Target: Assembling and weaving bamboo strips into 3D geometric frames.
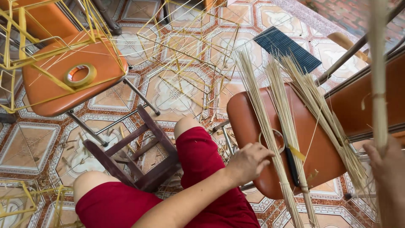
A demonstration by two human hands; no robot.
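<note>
Left hand: forearm extends from near centre up to the right, palm down, fingers loosely curled. Right hand: at near right edge, raised, fingers closed in a grip; partly cropped. Knees bent.

Bright, even daylight, soft; strongest toward 1 o'clock. Shadows faint under chair legs. Mild sheen on orange chair seat near 3 o'clock. Wide-lens bending at edges. Right hand and held stalk bundle at 3 o'clock blurred, too close. Centre sharp.
</note>
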